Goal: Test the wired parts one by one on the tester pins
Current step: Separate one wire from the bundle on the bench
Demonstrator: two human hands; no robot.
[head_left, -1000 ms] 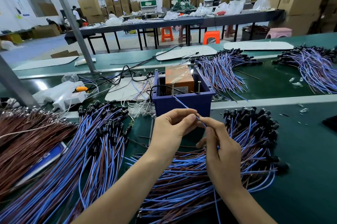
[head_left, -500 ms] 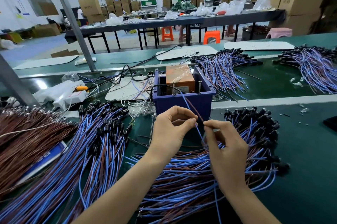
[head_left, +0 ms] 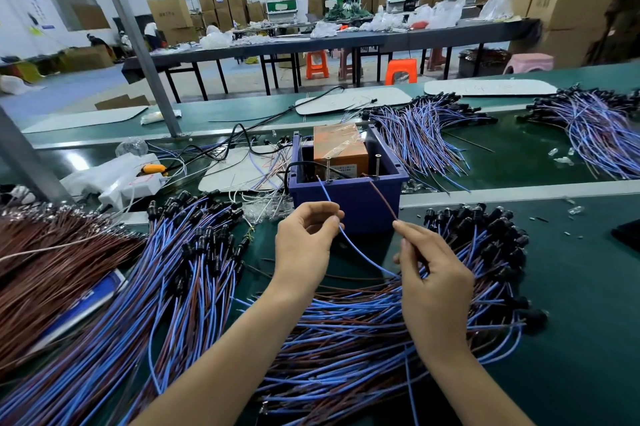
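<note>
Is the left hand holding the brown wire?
No, the left hand pinches the blue wire, while the right hand pinches the brown wire.

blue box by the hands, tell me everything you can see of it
The blue box is an open-topped rectangular bin, plastic by its look, upright on the green bench. Inside stands an orange block under clear film, with two upright metal pins before it. A black cable loops over its left wall. A blue wire pinched by the left hand and a brown wire pinched by the right hand reach its front rim; pin contact cannot be told.
</note>
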